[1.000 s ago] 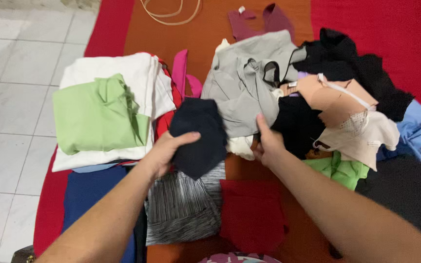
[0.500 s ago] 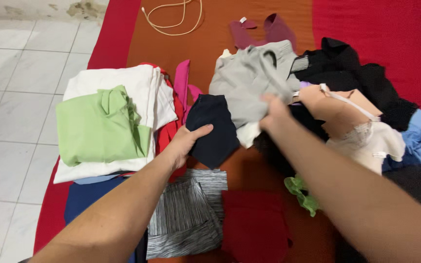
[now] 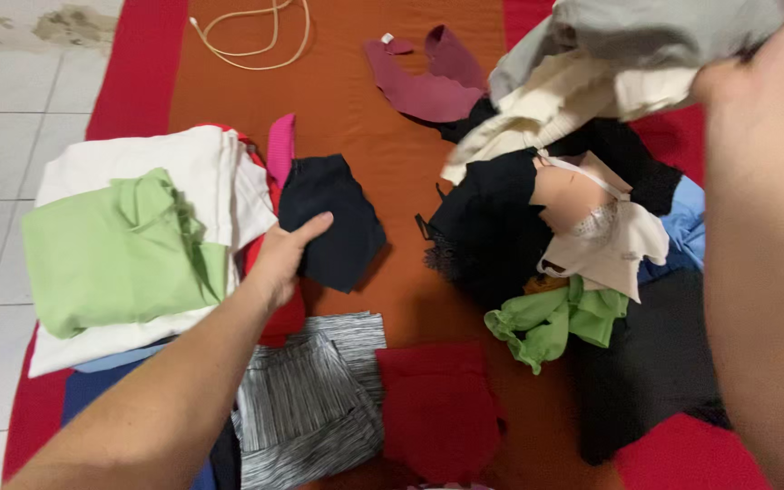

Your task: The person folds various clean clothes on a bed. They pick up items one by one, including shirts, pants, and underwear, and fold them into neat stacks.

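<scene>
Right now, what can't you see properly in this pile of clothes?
Head view only:
- Right hand: fingers buried in the grey cloth it lifts; top edge cuts both off.
- Left hand: fingertips tucked under the dark cloth.
- White stack: lower layers covered by the green shirt.
- Cord: cut by the top edge.

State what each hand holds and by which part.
The left hand pinches the small black cloth at its left edge. The right hand grips the grey garment by a bunched fold, lifted above the pile.
</scene>
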